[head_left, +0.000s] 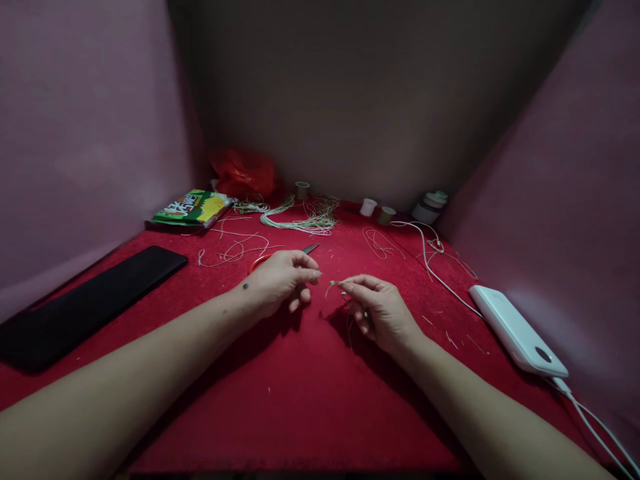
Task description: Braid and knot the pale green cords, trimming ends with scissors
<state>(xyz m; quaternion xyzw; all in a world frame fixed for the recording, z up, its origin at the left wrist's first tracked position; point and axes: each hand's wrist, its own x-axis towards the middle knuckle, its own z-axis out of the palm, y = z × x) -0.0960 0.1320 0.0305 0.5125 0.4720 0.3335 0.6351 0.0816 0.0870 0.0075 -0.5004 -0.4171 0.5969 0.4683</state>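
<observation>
My right hand (383, 307) pinches a thin cord (331, 285) between thumb and forefinger. A small green bit shows on the cord near the fingertips, and loose strands hang below the hand. My left hand (293, 277) is just to the left, apart from the cord, with thumb and forefinger closed together. Whatever may be between those fingertips is too small to make out. Partly hidden behind my left hand lies a pair of scissors (311, 249), its red handle and blade tip showing on the red cloth (280, 413).
Behind the hands lies a bundle of pale green cords (300, 223), with thread spools (369, 207) beyond. A snack packet (193, 208) and red plastic bag (243, 173) stand back left. A black flat object (95, 303) lies left; a white power bank (517, 330) with cables lies right.
</observation>
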